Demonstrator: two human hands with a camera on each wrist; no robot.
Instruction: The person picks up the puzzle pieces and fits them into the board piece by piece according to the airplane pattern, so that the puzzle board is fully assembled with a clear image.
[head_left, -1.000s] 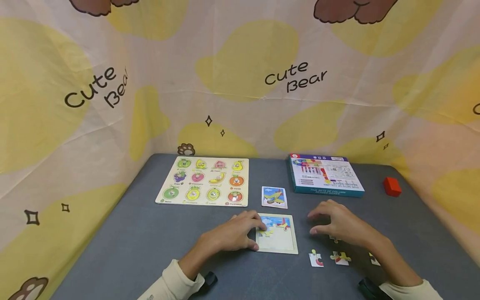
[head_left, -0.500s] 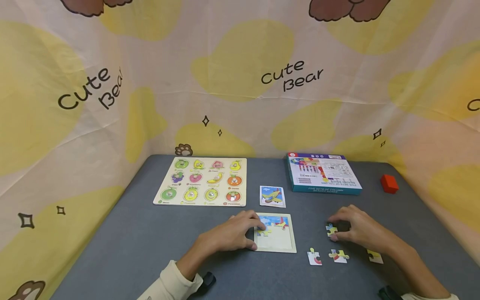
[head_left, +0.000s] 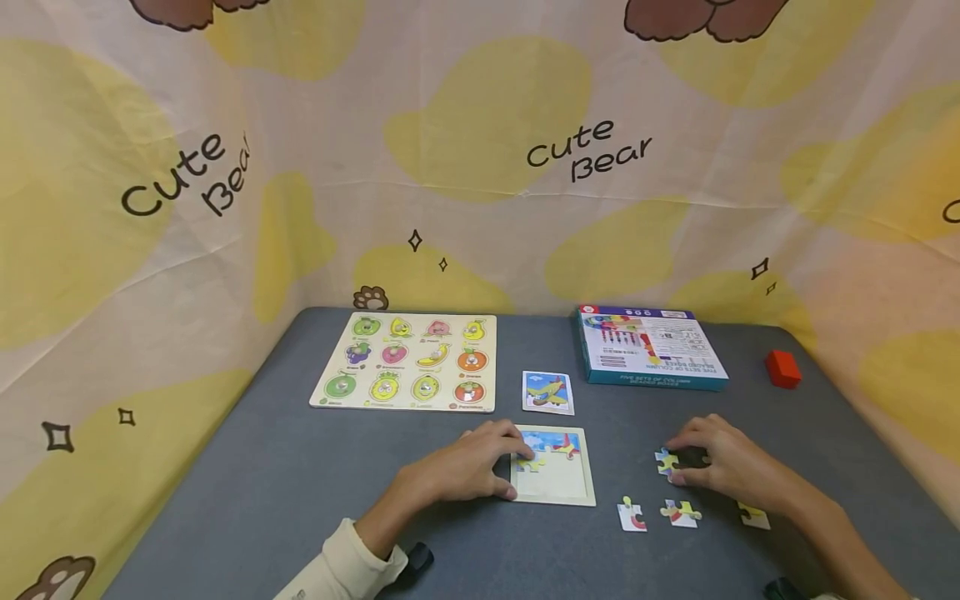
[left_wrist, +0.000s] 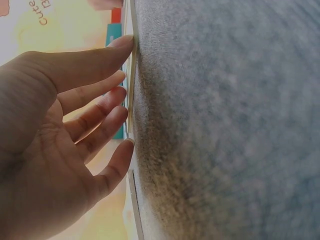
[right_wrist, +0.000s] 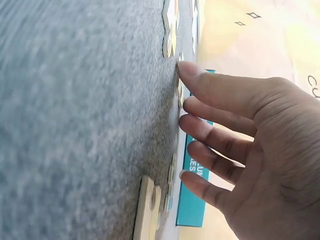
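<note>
A wooden puzzle tray (head_left: 558,490) lies flat in the middle of the table, its upper part filled with picture pieces of sky and a plane's tail. My left hand (head_left: 468,462) rests at its left side, index fingertip on the pieces and thumb at the left edge; in the left wrist view its fingers are spread and fairly straight. To the right, my right hand (head_left: 731,465) has thumb and index fingertip at opposite edges of a blue-and-yellow puzzle piece (head_left: 664,462), pinching it at the table. Loose puzzle pieces lie nearer me: one pink (head_left: 632,517), one red-and-yellow (head_left: 681,514), one yellow (head_left: 753,517).
A plane picture card (head_left: 547,392) lies behind the tray. A fruit picture board (head_left: 408,371) is at the back left. At the back right sit a flat teal-edged box (head_left: 652,350) and a red block (head_left: 783,369). A printed curtain (head_left: 480,167) encloses the table's far sides.
My right hand has moved right from beside the tray to the blue-and-yellow puzzle piece, uncovering more of the yellow one. My left hand has stayed on the tray.
</note>
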